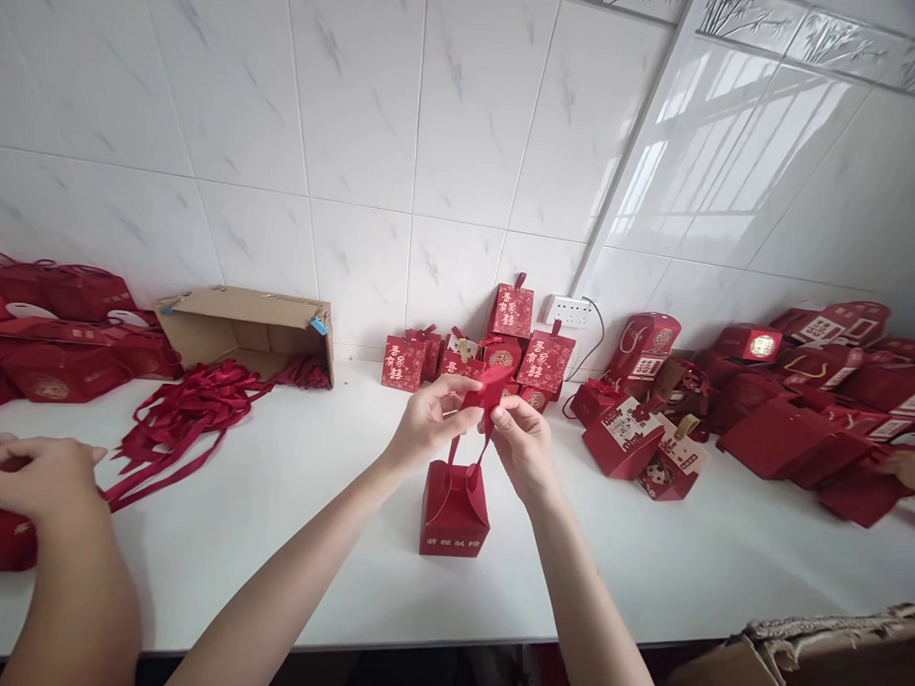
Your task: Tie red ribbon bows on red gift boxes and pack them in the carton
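Note:
A small red gift box (456, 513) with gold characters on its front stands upright on the white table before me. From its top a red ribbon (491, 388) runs up in two strands to my hands. My left hand (434, 414) pinches the ribbon's upper part between thumb and fingers. Close beside it, my right hand (524, 437) is closed on the ribbon's right side. Part of the ribbon is hidden behind my fingers, so I cannot tell whether it forms a knot or a bow.
Finished-looking red boxes (404, 363) stand along the wall. Loose red ribbons (192, 414) spill from a cardboard box (245, 306). More red boxes (623, 434) are heaped at right. Another person's hand (44, 474) works at left; another hand (914, 469) shows at right. A torn carton (829, 661) sits at bottom right.

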`<act>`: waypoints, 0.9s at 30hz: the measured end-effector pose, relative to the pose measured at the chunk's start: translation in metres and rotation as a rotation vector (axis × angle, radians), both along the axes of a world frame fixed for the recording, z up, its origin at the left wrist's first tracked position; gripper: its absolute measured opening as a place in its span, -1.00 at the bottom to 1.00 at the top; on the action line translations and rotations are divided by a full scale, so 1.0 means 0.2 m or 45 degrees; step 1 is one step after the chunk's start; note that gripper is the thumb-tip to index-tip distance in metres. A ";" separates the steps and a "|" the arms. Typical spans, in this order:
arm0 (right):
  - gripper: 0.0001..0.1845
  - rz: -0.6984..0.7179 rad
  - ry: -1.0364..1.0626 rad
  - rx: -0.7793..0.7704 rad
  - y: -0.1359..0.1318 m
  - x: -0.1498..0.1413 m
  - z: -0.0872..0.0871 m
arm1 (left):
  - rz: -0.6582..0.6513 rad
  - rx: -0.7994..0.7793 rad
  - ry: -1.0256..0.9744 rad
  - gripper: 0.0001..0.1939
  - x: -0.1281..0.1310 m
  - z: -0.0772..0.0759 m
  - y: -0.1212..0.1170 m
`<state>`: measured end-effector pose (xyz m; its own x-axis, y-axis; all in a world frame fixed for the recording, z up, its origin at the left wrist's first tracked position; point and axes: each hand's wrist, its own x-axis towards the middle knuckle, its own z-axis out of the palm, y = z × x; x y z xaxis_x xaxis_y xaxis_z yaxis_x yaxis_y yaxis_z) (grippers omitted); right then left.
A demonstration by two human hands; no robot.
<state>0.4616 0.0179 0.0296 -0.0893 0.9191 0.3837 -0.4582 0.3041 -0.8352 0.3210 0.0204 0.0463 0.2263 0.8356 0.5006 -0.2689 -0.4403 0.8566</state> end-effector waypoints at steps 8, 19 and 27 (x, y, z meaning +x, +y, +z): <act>-0.67 -0.120 -0.151 -0.040 0.02 0.00 0.06 | 0.123 -0.015 0.158 -0.77 0.03 0.07 -0.04; -0.93 -0.494 -0.538 0.570 -0.05 0.02 0.00 | -0.108 -0.333 -0.213 -0.76 0.01 0.00 0.02; -0.82 -0.339 -0.548 0.396 -0.07 0.02 -0.06 | 0.058 0.016 0.196 -0.77 0.00 0.03 -0.01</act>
<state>0.4654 0.0039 0.0181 -0.0784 0.7815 0.6189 0.0275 0.6223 -0.7823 0.3203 0.0180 0.0524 0.2631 0.8408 0.4731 -0.1143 -0.4597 0.8807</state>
